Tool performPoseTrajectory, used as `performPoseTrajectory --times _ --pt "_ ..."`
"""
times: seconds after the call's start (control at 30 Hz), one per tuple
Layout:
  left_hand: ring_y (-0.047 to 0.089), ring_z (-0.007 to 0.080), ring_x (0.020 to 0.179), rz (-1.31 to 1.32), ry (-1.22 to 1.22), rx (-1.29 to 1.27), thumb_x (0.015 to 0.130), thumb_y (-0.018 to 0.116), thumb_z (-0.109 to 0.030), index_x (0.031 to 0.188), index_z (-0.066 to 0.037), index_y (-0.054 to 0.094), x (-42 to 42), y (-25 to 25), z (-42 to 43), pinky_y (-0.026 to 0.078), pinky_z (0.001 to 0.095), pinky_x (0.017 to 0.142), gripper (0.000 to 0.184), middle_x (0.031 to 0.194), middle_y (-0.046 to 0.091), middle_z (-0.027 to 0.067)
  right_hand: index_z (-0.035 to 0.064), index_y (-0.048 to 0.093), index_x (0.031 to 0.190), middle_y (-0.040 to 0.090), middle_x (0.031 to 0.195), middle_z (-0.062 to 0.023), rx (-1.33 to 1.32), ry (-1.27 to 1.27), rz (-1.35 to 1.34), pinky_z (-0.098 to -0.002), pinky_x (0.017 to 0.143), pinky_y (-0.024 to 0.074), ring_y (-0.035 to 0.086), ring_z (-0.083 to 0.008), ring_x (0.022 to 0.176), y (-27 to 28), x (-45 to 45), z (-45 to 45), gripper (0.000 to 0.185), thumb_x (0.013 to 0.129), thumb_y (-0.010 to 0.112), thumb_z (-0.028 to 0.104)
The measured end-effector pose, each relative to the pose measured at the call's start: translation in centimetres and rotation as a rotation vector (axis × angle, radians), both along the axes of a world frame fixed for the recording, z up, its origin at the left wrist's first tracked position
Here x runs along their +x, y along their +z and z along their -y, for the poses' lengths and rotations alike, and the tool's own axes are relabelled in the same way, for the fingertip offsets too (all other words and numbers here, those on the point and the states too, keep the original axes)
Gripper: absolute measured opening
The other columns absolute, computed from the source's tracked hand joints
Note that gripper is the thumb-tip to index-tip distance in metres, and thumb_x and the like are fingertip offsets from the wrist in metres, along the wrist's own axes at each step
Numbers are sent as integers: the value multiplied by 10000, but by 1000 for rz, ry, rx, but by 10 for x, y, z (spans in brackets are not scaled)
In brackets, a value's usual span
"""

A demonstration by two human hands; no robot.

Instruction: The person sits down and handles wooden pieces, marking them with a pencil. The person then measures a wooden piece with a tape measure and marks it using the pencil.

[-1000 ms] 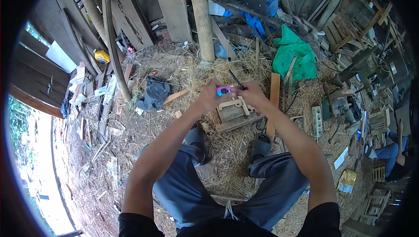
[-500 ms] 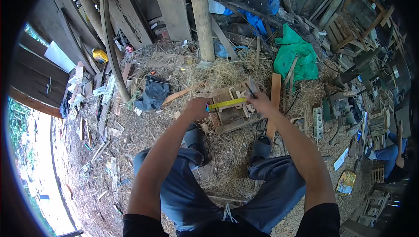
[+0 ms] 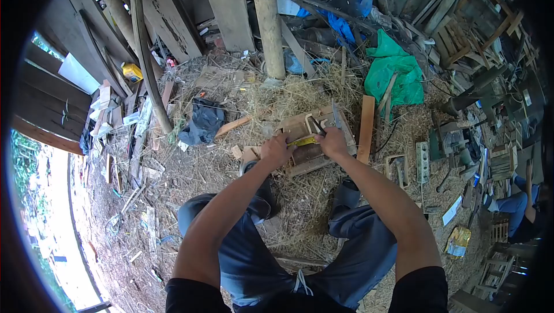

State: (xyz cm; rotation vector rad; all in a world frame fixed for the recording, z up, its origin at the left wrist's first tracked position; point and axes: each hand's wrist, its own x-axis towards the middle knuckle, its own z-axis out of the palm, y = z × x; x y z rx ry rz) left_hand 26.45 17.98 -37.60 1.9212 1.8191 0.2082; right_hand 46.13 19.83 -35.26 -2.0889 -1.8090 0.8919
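Observation:
Above a low wooden block or board (image 3: 309, 163) on the ground, a yellow tape measure (image 3: 304, 140) spans a short gap between my hands. My left hand (image 3: 276, 150) is closed round one end of it. My right hand (image 3: 333, 143) pinches the other end and also holds a slim dark tool (image 3: 315, 124) that points up and left; its kind is unclear. Pale wooden pieces lie on the block, partly hidden by my hands. A pointed metal blade (image 3: 336, 114) shows just beyond my right hand.
A reddish plank (image 3: 366, 128) lies right of the block, near a green plastic sheet (image 3: 398, 76). A black plastic bag (image 3: 202, 121) is to the left. A bamboo post (image 3: 267, 24) stands ahead. A power strip (image 3: 422, 163) and another person's leg (image 3: 511, 204) are at right.
My hands have come closer together, so the stretch of tape between them is shorter. My left hand moved right and my right hand slightly left and down. The pale wooden pieces are now more hidden.

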Motion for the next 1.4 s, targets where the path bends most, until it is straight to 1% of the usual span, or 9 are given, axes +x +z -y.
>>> performPoseTrajectory --times 0.1,0.37,0.5,0.63,0.77,0.83,1.03,1.13,1.4 --pt "635 310 967 9 18 -94 790 693 -441 1079 -132 582 1 3 2 497 414 842 438 1002 659 131 38 665 840 660 885 -175 -49 19 -23 -445 760 508 646 -334 852 -6 0 -4 223 828 686 260" --pt "665 261 862 237 15 -40 755 739 -356 981 -103 692 -6 30 9 515 370 792 342 921 691 110 15 609 965 642 865 -180 114 101 -212 -441 716 468 617 -364 818 15 5 4 252 865 636 245" --pt "675 231 827 469 -93 19 768 737 -322 986 -52 691 -23 96 -4 519 324 758 350 886 692 129 -1 611 968 640 825 -164 376 148 -411 -418 696 452 611 -335 759 71 8 -9 266 879 620 250" --pt "669 214 837 443 -112 191 866 648 -353 1017 -44 682 -22 198 23 510 330 764 346 917 685 149 -1 613 958 609 731 -169 459 240 -404 -376 642 446 592 -289 671 196 9 29 256 893 609 247" --pt "618 194 808 500 -245 33 942 542 -335 1061 -44 612 -6 262 61 497 335 771 322 850 636 113 -5 608 947 542 631 -169 701 378 -359 -370 533 402 514 -289 538 236 7 61 208 896 609 197" --pt "596 177 797 573 -354 44 966 505 -275 1082 -29 573 -3 247 58 502 326 750 281 844 609 85 -3 604 944 506 598 -161 868 443 -455 -367 513 379 463 -265 510 242 6 65 189 898 611 180" --pt "589 116 852 1009 -235 27 971 495 -207 1094 27 556 18 224 57 501 292 732 272 907 627 65 -1 657 941 466 552 -114 766 311 -406 -329 478 331 397 -167 491 256 13 69 312 935 568 298" --pt "591 112 843 976 -262 -3 966 508 -207 1086 34 562 17 257 67 491 290 723 275 908 631 55 1 664 1000 560 620 -121 782 302 -504 -308 502 380 449 -164 511 251 14 64 266 914 610 247" --pt "597 106 769 1043 -241 -25 929 539 -172 1110 31 571 24 246 64 473 268 721 274 886 651 64 -14 644 1061 670 852 -150 717 310 -505 -296 654 467 588 -134 726 262 20 79 257 895 637 183"
